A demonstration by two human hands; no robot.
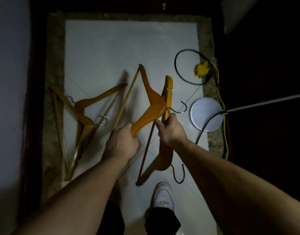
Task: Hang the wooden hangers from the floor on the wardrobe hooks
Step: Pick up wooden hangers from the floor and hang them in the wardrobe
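Note:
I look down at a white tiled floor. My left hand is closed around the lower end of one wooden hanger, whose metal hook points right. My right hand grips the arm of a second wooden hanger, which stands nearly upright on its side with its hook low near my shoe. The two held hangers cross each other between my hands. More wooden hangers lie overlapped on the floor to the left. No wardrobe hooks are in view.
A round white ribbed device sits on the floor at the right with a black cable looping above it. A yellow plug and cord lie beside it. A white rod slants in from the right. My white shoe is below.

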